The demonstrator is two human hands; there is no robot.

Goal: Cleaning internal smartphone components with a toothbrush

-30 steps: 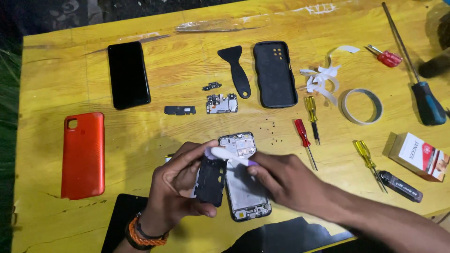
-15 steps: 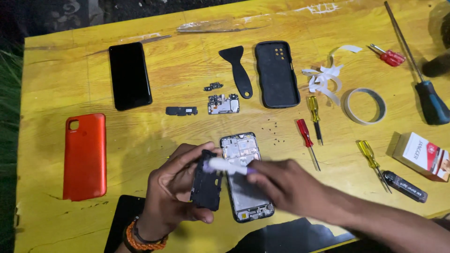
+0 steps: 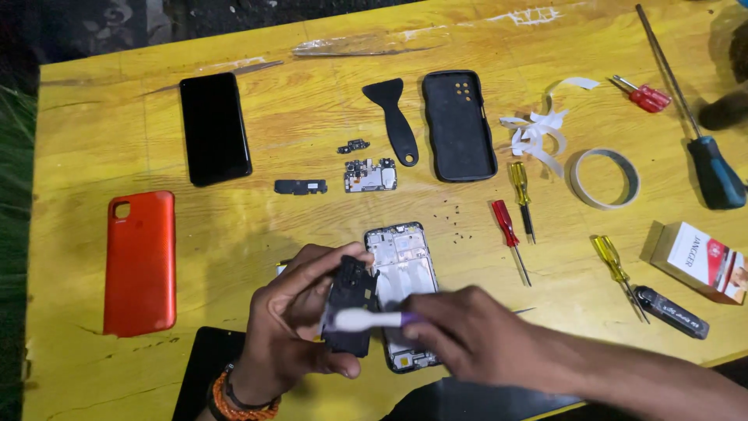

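A yellow wooden table (image 3: 234,234) is seen from above, spread with phone repair parts. At the far left lies an orange phone case (image 3: 140,263), and above it, further in, a black smartphone (image 3: 215,128) rests screen up. Near the bottom centre, the person's left hand (image 3: 300,323), with beaded bands at the wrist, is closed around a black phone component (image 3: 349,304), thumb and fingers pinching its edges and holding it just above the table. Touching it from the right is a white-headed brush with a purple handle (image 3: 366,319), gripped in the closed fingers of the right hand (image 3: 467,335). Just behind the hands an opened phone frame (image 3: 401,265) lies flat. Further back sit a small circuit board (image 3: 370,175), a black plastic scraper (image 3: 394,117) and a black phone case (image 3: 458,125). To the right lie a red screwdriver (image 3: 508,234), two yellow screwdrivers, a roll of tape (image 3: 605,178) and a small white and red box (image 3: 699,260).
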